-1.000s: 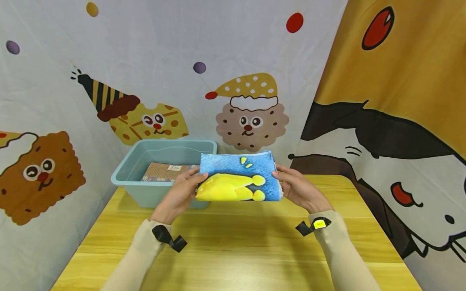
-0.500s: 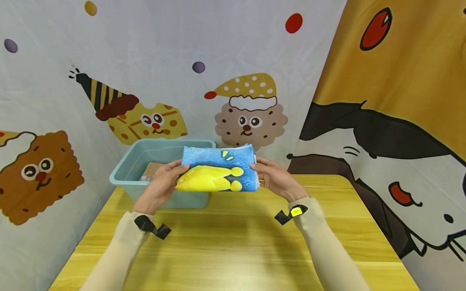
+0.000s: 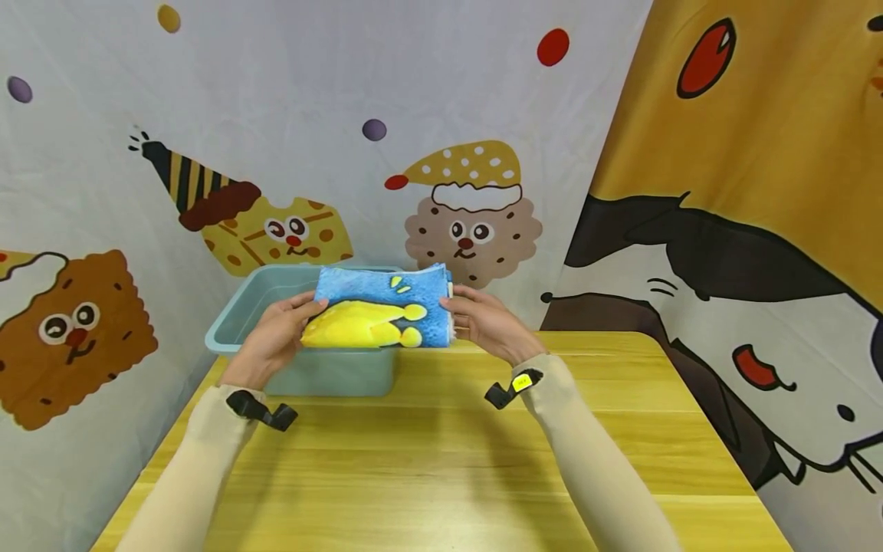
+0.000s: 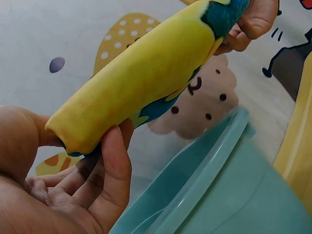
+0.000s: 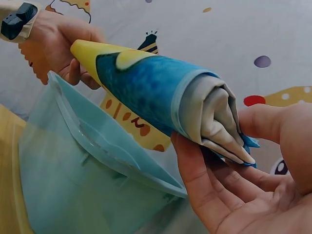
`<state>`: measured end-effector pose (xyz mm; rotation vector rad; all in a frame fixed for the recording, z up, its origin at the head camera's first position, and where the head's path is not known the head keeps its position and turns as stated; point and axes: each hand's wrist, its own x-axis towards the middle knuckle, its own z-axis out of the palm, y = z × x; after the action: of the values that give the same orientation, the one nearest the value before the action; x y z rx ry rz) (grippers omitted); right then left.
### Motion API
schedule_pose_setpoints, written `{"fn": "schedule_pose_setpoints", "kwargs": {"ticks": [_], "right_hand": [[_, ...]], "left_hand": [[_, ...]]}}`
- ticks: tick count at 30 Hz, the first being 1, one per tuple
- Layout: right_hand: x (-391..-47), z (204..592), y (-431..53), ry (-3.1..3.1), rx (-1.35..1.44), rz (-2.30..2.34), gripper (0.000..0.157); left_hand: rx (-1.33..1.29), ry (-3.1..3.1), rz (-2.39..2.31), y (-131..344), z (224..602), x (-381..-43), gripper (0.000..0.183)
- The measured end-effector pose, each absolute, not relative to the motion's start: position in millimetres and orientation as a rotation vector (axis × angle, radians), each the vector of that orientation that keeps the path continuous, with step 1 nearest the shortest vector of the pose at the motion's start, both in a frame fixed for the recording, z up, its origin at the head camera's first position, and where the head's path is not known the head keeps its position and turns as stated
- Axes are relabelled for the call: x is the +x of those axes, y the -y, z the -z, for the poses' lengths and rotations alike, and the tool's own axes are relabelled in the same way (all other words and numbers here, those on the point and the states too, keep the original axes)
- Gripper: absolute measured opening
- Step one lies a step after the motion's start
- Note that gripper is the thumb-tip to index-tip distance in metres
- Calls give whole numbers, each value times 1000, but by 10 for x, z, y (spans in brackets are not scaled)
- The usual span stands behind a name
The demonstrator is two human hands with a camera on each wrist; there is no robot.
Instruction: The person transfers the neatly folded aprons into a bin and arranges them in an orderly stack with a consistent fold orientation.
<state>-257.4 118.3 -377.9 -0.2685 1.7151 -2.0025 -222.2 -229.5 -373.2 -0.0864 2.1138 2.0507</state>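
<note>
A folded cloth point(image 3: 386, 287), printed blue and yellow, is held by both hands in front of and above a light teal plastic bin point(image 3: 338, 374). My left hand point(image 3: 270, 341) pinches its left end, thumb on top and fingers beneath. At the other end my right hand point(image 3: 493, 326) grips it the same way. From the right wrist view, the cloth point(image 5: 151, 78) shows rolled, layered folds with a pale underside at the near end. In the left wrist view the bin's rim point(image 4: 200, 180) lies below the cloth. Most of the bin's inside is hidden behind the cloth and left hand.
The bin stands at the back left of a wooden table point(image 3: 441, 468). Behind it hangs a printed curtain point(image 3: 290, 84) with cartoon figures, which continues along the right side. Black straps point(image 3: 260, 410) sit on both wrists.
Both hands have carried the folded cloth left and slightly up, from right of the bin to over its front. The brown patterned item inside the bin is now covered from view.
</note>
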Motion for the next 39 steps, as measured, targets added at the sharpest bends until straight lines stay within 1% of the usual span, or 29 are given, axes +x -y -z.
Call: {"fn": "schedule_pose_setpoints", "kwargs": {"ticks": [4, 9, 14, 20, 25, 33, 39], "right_hand": [[-2625, 3761, -1068, -1746, -222, 2010, 59], [-2687, 3739, -925, -1777, -251, 1985, 54], [-2751, 3720, -828, -1837, -260, 1942, 57], [-2829, 3695, -690, -1855, -245, 1914, 61], [-2885, 3687, -583, -1892, -236, 1880, 66], [-2983, 3689, -358, -1969, -231, 1840, 57], [-3041, 3690, -232, -2020, -215, 1787, 61]], "left_hand": [[-116, -2127, -2036, 2386, 3715, -2270, 78], [-132, -2184, -1974, 2523, 3693, -2316, 82], [-112, -2176, -1968, 2653, 3678, -2390, 85], [-129, -2217, -1925, 2799, 3669, -2482, 82], [-136, -2256, -1859, 2913, 3650, -2565, 83], [-129, -2327, -1747, 3098, 3643, -2633, 86], [-152, -2402, -1652, 3229, 3662, -2708, 86]]}}
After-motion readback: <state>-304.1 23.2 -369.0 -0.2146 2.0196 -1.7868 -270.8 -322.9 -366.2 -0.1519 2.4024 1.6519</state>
